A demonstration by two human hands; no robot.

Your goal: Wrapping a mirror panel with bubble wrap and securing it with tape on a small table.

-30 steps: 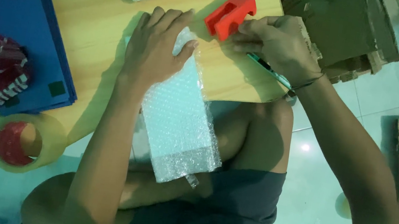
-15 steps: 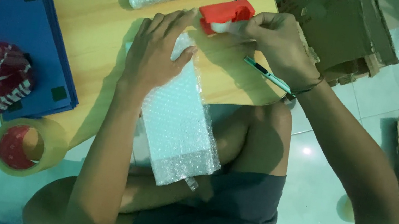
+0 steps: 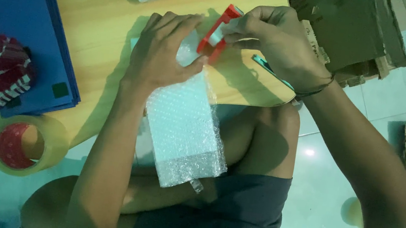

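Bubble-wrapped parcel (image 3: 185, 127) on table (image 3: 104, 24) edge, over lap | left hand (image 3: 161, 51) flat on its top end, fingers spread | right hand (image 3: 273, 36) clamped on red tape dispenser (image 3: 214, 34) (touching parcel) | tape roll (image 3: 27, 144) lower left

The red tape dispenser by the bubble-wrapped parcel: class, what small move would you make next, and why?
Probably draw the red tape dispenser down along the bubble-wrapped parcel. The right hand holds it tilted at the parcel's top end, and the left hand lies flat on the wrap, pinning it to the wooden table.
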